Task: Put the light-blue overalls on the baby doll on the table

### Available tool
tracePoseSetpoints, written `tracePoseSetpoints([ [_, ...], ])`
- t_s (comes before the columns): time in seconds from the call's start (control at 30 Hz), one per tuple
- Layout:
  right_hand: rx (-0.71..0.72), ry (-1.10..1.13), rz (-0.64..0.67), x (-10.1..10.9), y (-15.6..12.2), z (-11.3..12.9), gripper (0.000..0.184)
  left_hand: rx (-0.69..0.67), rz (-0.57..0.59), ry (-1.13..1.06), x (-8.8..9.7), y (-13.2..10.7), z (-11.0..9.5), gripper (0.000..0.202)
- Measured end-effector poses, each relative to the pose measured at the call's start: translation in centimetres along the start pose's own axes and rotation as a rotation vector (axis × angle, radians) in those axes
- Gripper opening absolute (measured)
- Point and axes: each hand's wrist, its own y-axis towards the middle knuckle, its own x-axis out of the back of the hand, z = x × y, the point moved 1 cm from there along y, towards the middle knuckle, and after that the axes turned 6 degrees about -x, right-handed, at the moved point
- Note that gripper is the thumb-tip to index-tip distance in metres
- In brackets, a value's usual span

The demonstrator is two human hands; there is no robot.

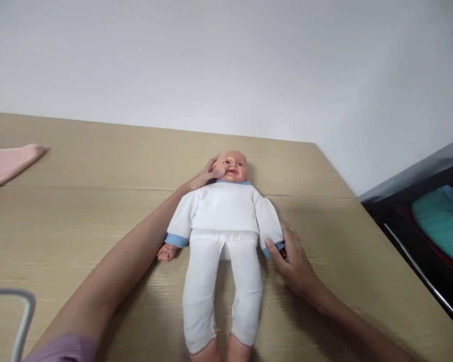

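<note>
A baby doll (226, 206) lies face up on the wooden table (98, 211), its bald head toward the wall. It wears a white top with blue collar and cuffs and white leggings; its feet are cut off by the lower edge. My left hand (209, 173) cups the side of the doll's head, thumb on its cheek, the other fingers partly hidden behind the head. At the doll's sleeve on the right, my right hand (292, 259) is closed around the blue cuff, thumb on top, hiding most of that doll hand.
Pink cloth (9, 163) lies on the table at the far left. A grey curved tube or cable (28, 301) shows at lower left. Beyond the table's right edge stands something black with green fabric (440, 221) on it. A pale wall (211, 65) rises behind.
</note>
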Motion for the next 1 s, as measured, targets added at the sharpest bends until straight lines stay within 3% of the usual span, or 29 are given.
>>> tracePoseSetpoints([
  [1.0, 0.088, -0.057, -0.015, -0.04, 0.33, -0.38, 0.051, -0.024, 0.004, 0.016, -0.17, -0.05, 0.25, 0.100],
])
